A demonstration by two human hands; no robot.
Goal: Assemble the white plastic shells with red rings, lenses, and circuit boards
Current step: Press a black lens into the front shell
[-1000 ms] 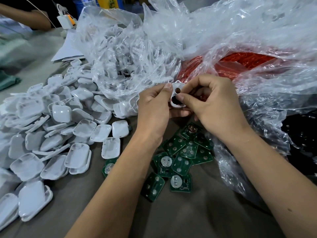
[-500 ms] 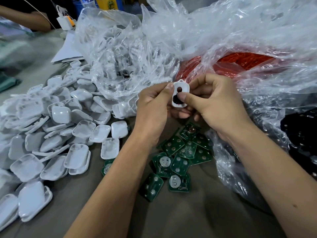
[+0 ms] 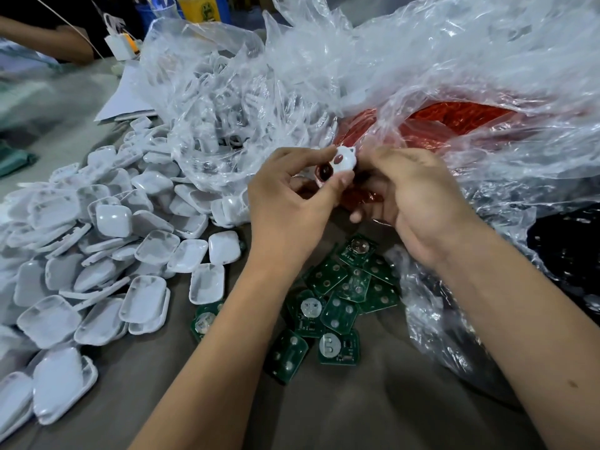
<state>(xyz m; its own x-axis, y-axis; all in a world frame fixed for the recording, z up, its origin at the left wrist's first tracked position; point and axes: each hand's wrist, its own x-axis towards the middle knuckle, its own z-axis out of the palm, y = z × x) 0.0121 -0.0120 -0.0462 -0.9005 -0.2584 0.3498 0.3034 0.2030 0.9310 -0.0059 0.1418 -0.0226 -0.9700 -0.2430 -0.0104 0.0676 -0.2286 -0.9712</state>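
My left hand [image 3: 289, 203] pinches a small white plastic shell [image 3: 343, 160] with holes, held tilted above the table between forefinger and thumb. A red ring [image 3: 324, 173] shows at the shell's lower left edge. My right hand [image 3: 412, 203] is closed just right of the shell, fingers curled under it; whether it touches the shell is hidden. Green circuit boards [image 3: 337, 303] lie in a loose heap on the table below my hands. Red rings [image 3: 454, 118] fill a clear bag behind.
A large pile of white shell halves [image 3: 107, 254] covers the table's left side. A clear bag of white parts [image 3: 227, 102] sits behind it. Crumpled plastic wrap spreads across the right, over black parts [image 3: 568, 248]. Another person's arm [image 3: 48, 40] rests far left.
The shell has tipped sideways in my left hand and a red ring now shows at its edge. My right fingers have left the shell's face and curled below it.
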